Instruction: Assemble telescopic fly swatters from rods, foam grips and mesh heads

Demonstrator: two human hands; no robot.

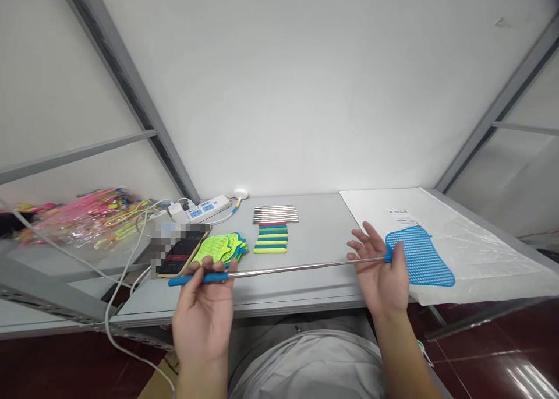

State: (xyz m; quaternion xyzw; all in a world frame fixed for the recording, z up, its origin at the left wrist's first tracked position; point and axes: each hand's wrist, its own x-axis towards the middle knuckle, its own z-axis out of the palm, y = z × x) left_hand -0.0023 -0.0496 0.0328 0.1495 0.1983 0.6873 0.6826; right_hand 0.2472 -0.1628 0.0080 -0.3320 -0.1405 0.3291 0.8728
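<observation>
Though its head is blue mesh, the fly swatter (419,256) is steel-shafted.

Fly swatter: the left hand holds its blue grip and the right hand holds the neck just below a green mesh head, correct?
Not quite: the head view shows the mesh head is blue, not green. The left hand holds the blue grip and the right hand holds the neck, as you said.

one blue fly swatter (419,256), one power strip (201,211), one phone (179,254), two hands (203,320)
</observation>
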